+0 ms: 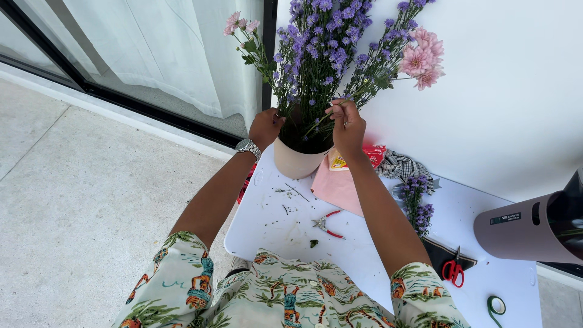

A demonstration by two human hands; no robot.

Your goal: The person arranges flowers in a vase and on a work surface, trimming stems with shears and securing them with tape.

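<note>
Shirt sleeves: our patterned shirt sits lowest in the head view.
Table: red-handled pliers, red scissors, a loose purple sprig lie unused.
Pot: beige pot already full of purple flowers.
Left hand: curled on the rim.
Right hand: fingers pinch one green stem, not yet seated.

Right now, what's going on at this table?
A person is arranging flowers in a pale pot on a white table. The left hand rests at the pot's rim; the right hand pinches a stem among the purple flowers. Pink flowers stand at the sides. Small pliers, red scissors, a spare purple bunch and green tape lie on the table.
</note>
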